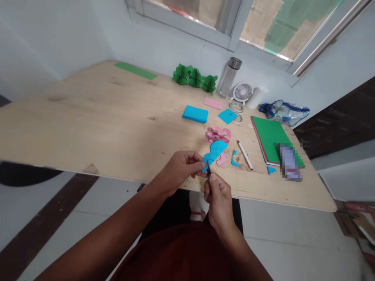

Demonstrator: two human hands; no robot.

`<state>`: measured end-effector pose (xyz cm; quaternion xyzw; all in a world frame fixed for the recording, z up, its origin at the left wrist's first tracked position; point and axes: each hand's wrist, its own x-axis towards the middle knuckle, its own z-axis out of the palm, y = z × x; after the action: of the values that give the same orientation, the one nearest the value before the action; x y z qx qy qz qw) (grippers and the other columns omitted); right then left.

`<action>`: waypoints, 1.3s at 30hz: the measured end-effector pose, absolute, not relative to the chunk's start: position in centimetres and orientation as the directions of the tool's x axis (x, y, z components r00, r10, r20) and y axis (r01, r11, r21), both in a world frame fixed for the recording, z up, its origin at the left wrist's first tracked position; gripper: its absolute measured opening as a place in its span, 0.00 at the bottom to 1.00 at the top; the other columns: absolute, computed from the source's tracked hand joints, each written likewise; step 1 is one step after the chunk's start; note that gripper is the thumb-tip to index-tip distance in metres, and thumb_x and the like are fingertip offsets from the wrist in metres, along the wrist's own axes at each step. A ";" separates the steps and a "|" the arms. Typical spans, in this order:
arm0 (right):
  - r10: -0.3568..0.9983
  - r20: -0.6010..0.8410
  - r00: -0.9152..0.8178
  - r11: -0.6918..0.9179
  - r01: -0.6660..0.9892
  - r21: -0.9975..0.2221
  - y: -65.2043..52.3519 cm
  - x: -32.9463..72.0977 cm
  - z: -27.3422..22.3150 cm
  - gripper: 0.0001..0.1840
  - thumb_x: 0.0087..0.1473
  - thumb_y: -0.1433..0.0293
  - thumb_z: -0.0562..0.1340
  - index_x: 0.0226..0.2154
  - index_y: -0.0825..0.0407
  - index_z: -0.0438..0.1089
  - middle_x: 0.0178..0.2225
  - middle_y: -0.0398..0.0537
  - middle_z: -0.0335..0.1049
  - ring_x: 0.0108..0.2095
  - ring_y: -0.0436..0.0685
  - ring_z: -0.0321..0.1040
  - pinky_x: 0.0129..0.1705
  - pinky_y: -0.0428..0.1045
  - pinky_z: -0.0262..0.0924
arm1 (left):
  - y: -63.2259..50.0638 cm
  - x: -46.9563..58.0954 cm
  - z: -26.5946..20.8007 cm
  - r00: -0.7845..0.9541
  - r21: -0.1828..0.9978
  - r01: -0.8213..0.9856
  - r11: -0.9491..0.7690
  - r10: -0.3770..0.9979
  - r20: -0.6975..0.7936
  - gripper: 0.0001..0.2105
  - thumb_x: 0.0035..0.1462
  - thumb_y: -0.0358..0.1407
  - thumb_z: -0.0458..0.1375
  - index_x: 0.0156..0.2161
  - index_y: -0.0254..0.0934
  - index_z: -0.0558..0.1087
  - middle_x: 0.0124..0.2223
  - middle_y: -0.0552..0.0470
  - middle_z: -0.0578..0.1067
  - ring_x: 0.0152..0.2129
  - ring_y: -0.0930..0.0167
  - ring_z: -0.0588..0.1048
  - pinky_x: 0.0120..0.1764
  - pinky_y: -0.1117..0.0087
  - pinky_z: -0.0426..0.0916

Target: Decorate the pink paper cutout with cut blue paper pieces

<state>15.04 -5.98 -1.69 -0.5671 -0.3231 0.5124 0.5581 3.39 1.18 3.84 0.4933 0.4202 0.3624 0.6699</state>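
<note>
Near the table's front edge, my left hand (189, 166) pinches a piece of blue paper (217, 150) with a scalloped outline and drawn curved lines. My right hand (218, 191) is closed around a pair of small dark scissors (209, 171), mostly hidden by the fingers. The scissors' blades meet the lower end of the blue paper, close to my left fingertips. Just behind the paper lies a bunch of pink paper cut-outs (218, 134). A pink scrap (222, 159) shows beside it, and blue offcuts (234, 159) lie to the right.
On the wooden table (102, 117) are a white marker (244, 155), a blue paper stack (195, 114), a green book (272, 134) and tape rolls (236, 107). Along the wall stand green paper shapes (193, 78), a bottle (229, 78), a small fan (243, 92) and a clear pouch (288, 112).
</note>
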 end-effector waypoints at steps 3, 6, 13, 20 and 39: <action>0.939 -0.206 0.275 -0.156 -0.192 -0.969 -6.1 15.0 -1.7 0.25 0.54 0.50 0.57 0.18 0.51 0.57 0.15 0.35 0.47 0.17 0.45 0.39 0.19 0.45 0.33 | 1.1 3.4 3.9 0.391 0.966 -0.077 0.248 0.898 -0.199 0.04 0.45 0.31 0.59 0.22 0.34 0.72 0.22 0.54 0.74 0.20 0.75 0.70 0.25 0.75 0.60; 0.944 -0.184 0.272 -0.137 -0.182 -0.974 -6.1 14.9 -1.6 0.25 0.54 0.50 0.57 0.18 0.51 0.56 0.16 0.35 0.47 0.17 0.45 0.39 0.19 0.45 0.33 | 1.1 3.3 3.8 0.392 0.965 -0.087 0.247 0.899 -0.194 0.04 0.45 0.31 0.60 0.23 0.34 0.72 0.22 0.54 0.75 0.20 0.76 0.69 0.25 0.75 0.60; 0.949 -0.161 0.270 -0.128 -0.137 -0.982 -6.2 15.0 -1.4 0.26 0.56 0.51 0.56 0.18 0.51 0.55 0.16 0.35 0.47 0.18 0.46 0.39 0.19 0.45 0.34 | 0.9 3.4 3.6 0.375 0.972 -0.078 0.221 0.910 -0.177 0.05 0.46 0.33 0.60 0.23 0.35 0.71 0.22 0.54 0.74 0.21 0.75 0.70 0.25 0.74 0.61; 0.963 -0.103 0.251 -0.083 -0.086 -0.993 -6.1 15.3 -1.3 0.24 0.57 0.53 0.56 0.18 0.51 0.55 0.18 0.36 0.45 0.19 0.46 0.37 0.20 0.45 0.32 | 1.0 3.2 4.1 0.358 0.978 -0.069 0.198 0.920 -0.161 0.06 0.46 0.35 0.61 0.23 0.36 0.71 0.21 0.55 0.73 0.20 0.75 0.69 0.25 0.74 0.62; 0.966 -0.078 0.246 -0.062 -0.072 -0.995 -6.5 15.2 -0.8 0.23 0.58 0.56 0.55 0.18 0.51 0.56 0.18 0.36 0.45 0.19 0.47 0.39 0.21 0.45 0.36 | 0.3 3.4 3.9 0.348 0.943 -0.225 0.245 0.924 -0.157 0.06 0.46 0.33 0.62 0.23 0.35 0.71 0.21 0.56 0.73 0.21 0.76 0.67 0.30 0.74 0.61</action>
<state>15.22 -6.45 -0.81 -0.5601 -0.3992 0.4663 0.5563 3.40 0.34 3.87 0.4499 0.3884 0.4186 0.6866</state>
